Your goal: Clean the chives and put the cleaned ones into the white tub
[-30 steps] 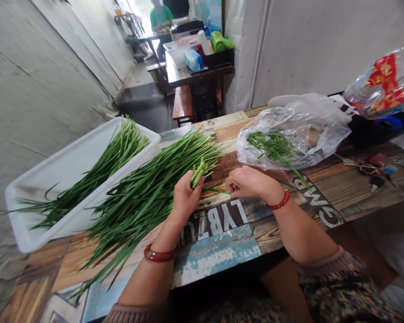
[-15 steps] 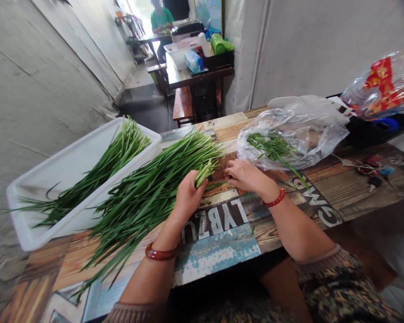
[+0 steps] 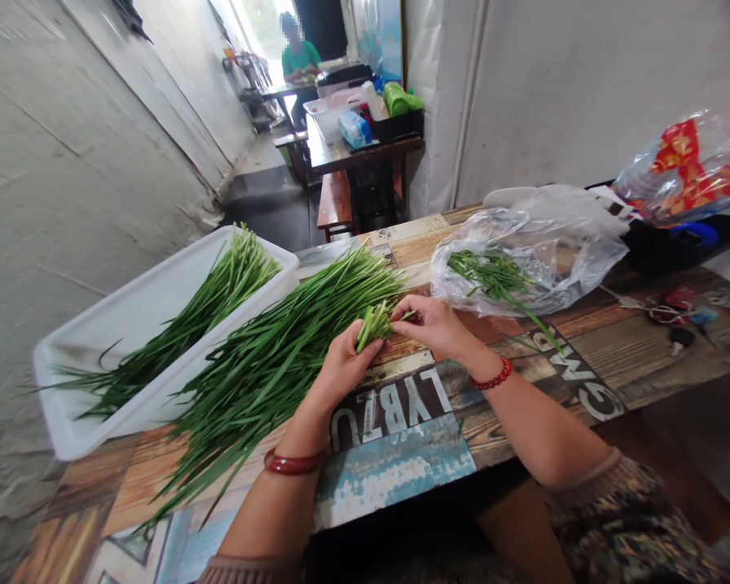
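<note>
My left hand [image 3: 348, 357] is closed round a small bunch of garlic chives [image 3: 374, 323], whose pale cut ends stick up past the thumb. At those ends, the thumb and finger of my right hand [image 3: 431, 326] pinch what looks like a thin chive strand. Under and beside my left hand, a big pile of chives [image 3: 268, 349] lies on the patterned table [image 3: 401, 470], leaves toward me. More chives [image 3: 200, 316] rest in a white plastic tub [image 3: 122, 280] on the left. Right of my right hand, a clear plastic bag [image 3: 560, 280] holds loose green scraps [image 3: 492, 272].
Keys [image 3: 680, 339] and a cable [image 3: 629, 302] lie at the right, near a red-and-clear plastic package [image 3: 684, 174]. A wall borders the tub's left side. Farther back stand a second table [image 3: 332, 156], a bench [image 3: 334, 201] and a seated person [image 3: 301, 58].
My right hand has moved left from the table to the chive ends and now pinches there. The left hand keeps its bunch, raised slightly. The view has tilted up a little.
</note>
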`<state>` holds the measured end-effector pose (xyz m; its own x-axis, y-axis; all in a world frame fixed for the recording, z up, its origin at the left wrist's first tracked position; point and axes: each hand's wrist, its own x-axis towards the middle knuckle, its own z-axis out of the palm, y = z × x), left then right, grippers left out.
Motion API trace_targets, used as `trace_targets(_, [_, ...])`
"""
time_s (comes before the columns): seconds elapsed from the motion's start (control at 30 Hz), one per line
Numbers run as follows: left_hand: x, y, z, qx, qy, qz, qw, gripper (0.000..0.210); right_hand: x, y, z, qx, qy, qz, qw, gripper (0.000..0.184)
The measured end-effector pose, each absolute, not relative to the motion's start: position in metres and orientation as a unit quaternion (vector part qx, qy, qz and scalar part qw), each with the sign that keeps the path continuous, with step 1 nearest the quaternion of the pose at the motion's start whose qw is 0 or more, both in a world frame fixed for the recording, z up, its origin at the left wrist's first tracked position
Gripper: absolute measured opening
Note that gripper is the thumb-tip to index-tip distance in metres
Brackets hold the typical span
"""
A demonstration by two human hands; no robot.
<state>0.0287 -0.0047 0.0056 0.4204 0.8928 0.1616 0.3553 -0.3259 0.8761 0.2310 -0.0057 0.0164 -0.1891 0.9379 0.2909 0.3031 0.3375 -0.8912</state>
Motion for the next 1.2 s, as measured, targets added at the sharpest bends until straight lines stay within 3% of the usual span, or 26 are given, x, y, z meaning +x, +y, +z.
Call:
trace_targets(0.17, [0.029, -0.008, 0.008, 0.695, 0.446, 0.351, 0.441, 0.021, 0.232, -0.001, 0.012, -0.411, -0.549, 0.487, 0.541, 0.021])
trace_targets(0.3, [0.029, -0.009, 0.009, 0.665, 0.452, 0.364, 0.470, 0.024, 0.242, 0.002, 0.014, -0.388, -0.466, 0.515, 0.605, 0.023])
trace_targets(0.43, [0.029, -0.009, 0.009, 0.646, 0.456, 0.379, 0.481, 0.024, 0.242, 0.002, 0.015, -0.385, -0.500, 0.528, 0.568, 0.029])
trace_targets(0.67, [0.030, -0.012, 0.012, 0.656, 0.463, 0.379, 0.460, 0.022, 0.231, -0.002, 0.013, -0.362, -0.535, 0.598, 0.475, 0.059])
trace_targets(0.87, [0.030, -0.013, 0.011, 0.673, 0.457, 0.362, 0.456, 0.023, 0.228, -0.003, 0.012, -0.368, -0.544, 0.555, 0.510, 0.027])
trace_targets(1.07, [0.031, -0.012, 0.014, 0.691, 0.449, 0.354, 0.442, 0.025, 0.225, 0.000, 0.006, -0.422, -0.567, 0.467, 0.530, 0.023])
trace_targets(1.2, [0.033, -0.013, 0.018, 0.761, 0.427, 0.311, 0.378, 0.021, 0.223, 0.000, 0.005, -0.415, -0.569, 0.484, 0.520, 0.025])
